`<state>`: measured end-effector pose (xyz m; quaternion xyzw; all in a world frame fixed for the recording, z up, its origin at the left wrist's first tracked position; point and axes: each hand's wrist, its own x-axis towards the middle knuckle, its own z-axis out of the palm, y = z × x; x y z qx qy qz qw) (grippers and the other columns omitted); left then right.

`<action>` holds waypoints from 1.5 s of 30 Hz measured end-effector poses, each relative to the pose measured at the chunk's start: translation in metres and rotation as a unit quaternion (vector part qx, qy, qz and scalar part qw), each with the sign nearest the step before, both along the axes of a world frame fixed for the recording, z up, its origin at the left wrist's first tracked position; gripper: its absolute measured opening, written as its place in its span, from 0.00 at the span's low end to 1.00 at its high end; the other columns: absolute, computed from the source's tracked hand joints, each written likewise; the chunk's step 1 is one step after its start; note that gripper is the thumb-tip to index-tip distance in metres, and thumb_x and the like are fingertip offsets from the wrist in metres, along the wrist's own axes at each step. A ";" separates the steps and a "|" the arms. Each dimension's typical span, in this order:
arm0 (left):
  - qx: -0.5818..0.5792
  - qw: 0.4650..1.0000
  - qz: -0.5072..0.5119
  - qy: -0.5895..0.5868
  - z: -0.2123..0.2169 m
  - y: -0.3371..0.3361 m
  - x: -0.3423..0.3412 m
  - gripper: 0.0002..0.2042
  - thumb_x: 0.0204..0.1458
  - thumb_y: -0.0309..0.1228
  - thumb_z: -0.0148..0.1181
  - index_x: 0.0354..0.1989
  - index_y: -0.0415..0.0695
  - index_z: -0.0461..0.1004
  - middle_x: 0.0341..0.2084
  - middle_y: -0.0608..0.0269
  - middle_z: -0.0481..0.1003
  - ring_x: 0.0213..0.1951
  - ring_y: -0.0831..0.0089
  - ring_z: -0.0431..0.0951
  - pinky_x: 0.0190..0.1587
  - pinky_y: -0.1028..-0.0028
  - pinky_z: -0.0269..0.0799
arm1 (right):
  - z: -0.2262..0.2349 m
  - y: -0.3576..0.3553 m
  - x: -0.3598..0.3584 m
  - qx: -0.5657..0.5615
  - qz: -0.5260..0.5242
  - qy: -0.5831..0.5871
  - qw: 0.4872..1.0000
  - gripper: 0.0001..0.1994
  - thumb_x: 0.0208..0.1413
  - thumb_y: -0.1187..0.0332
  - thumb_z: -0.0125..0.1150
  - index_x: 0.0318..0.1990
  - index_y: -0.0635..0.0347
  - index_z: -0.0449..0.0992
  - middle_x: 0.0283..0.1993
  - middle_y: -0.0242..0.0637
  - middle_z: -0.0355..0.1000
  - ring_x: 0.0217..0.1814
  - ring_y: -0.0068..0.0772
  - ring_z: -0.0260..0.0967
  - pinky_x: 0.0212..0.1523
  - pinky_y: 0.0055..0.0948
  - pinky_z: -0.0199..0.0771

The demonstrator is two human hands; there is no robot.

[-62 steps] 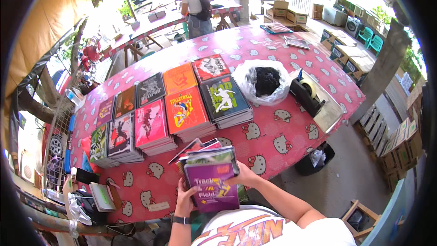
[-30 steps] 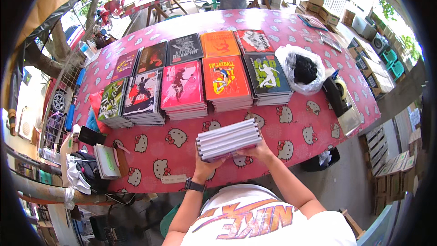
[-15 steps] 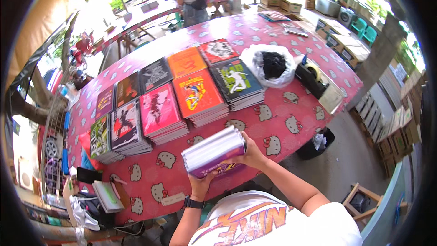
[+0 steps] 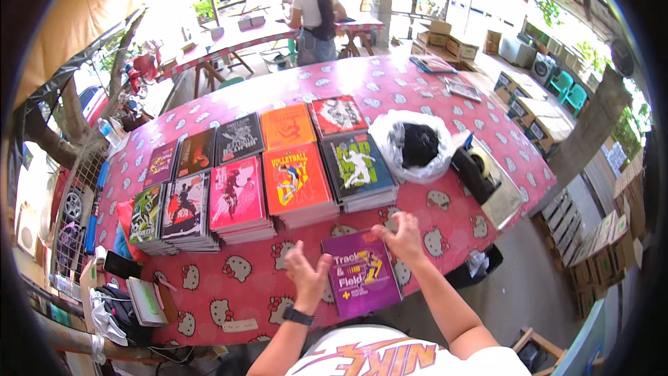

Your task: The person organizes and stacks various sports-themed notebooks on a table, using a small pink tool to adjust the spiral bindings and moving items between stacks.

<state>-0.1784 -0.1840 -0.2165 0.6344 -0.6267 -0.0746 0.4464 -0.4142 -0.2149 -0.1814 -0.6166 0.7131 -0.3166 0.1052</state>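
Observation:
A purple notebook with a runner on its cover lies flat at the near edge of the table; whether others lie beneath it is hard to see. My left hand is open beside its left edge, fingers spread and thumb close to the cover. At its upper right corner my right hand is open too, fingers apart, holding nothing. Beyond my hands stand stacks of spiral notebooks in two rows, among them an orange one, a pink one and a dark one with a white figure.
A white plastic bag with black contents sits right of the stacks, beside a black tape dispenser. Pouches and papers lie at the left corner of the patterned table. Two people are at a far table; cardboard boxes stand right.
The bundle of purple notebooks held on edge between my hands is now down flat on the table, cover up. Both hands have let go and spread apart. The view has tilted up slightly.

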 end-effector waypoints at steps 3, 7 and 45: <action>-0.066 0.997 -0.022 0.020 0.054 -0.073 0.034 0.21 0.48 0.39 0.58 0.46 0.38 0.67 0.42 0.51 0.69 0.49 0.55 0.64 0.52 0.59 0.58 | 0.047 -0.062 -0.016 -0.208 0.141 -0.053 0.966 0.07 0.49 0.68 0.55 0.30 0.63 0.72 0.32 0.43 0.67 0.38 0.45 0.63 0.40 0.39 0.63; 0.173 0.975 0.067 -0.126 0.072 -0.182 0.058 0.25 0.45 0.46 0.60 0.45 0.38 0.67 0.44 0.50 0.70 0.50 0.56 0.67 0.49 0.59 0.65 | 0.069 -0.162 0.019 -0.036 0.423 0.232 0.875 0.20 0.39 0.80 0.53 0.39 0.43 0.76 0.49 0.35 0.64 0.55 0.39 0.58 0.52 0.41 0.61; -0.007 0.997 -0.003 0.074 0.067 -0.137 0.032 0.17 0.46 0.36 0.61 0.40 0.37 0.70 0.36 0.52 0.71 0.39 0.59 0.71 0.45 0.66 0.66 | 0.060 -0.162 -0.063 -0.168 0.099 -0.190 0.962 0.11 0.47 0.69 0.56 0.36 0.66 0.70 0.37 0.45 0.70 0.36 0.41 0.68 0.36 0.35 0.67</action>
